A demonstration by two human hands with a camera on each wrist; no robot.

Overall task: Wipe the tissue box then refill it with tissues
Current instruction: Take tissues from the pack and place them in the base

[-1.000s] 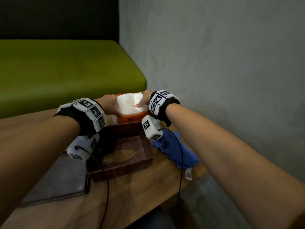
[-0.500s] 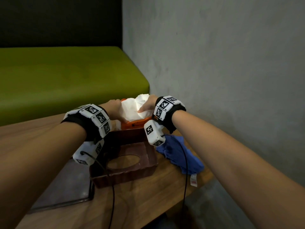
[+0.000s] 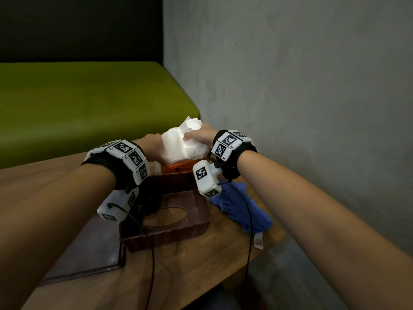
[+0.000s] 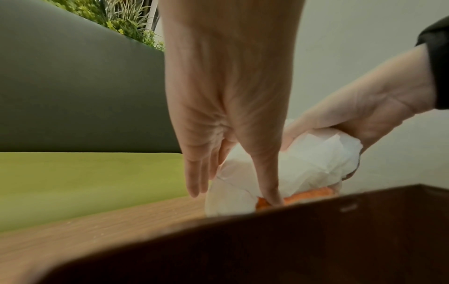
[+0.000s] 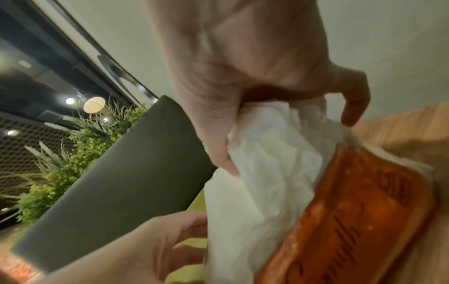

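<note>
An orange tissue pack [image 3: 176, 168] lies on the wooden table just beyond the brown tissue box [image 3: 178, 233], which shows an oval opening. My left hand [image 3: 153, 142] holds the pack's left end, thumb pressing on the orange wrapper [image 4: 301, 196] and fingers on the far side. My right hand [image 3: 196, 137] grips a crumpled wad of white tissues [image 3: 183, 144] that rises out of the pack. In the right wrist view the thumb and curled fingers of that hand [image 5: 289, 142] clasp the tissues [image 5: 262, 182] above the pack [image 5: 359, 215].
A blue cloth [image 3: 239, 209] lies crumpled right of the box near the table's right edge. A dark flat mat [image 3: 89, 249] sits left of the box. A green bench [image 3: 89, 97] runs behind the table and a grey wall [image 3: 301, 97] stands close on the right.
My right hand has pulled the tissues upward, so the wad stands higher and more bunched above the orange pack. The left hand has stayed on the pack.
</note>
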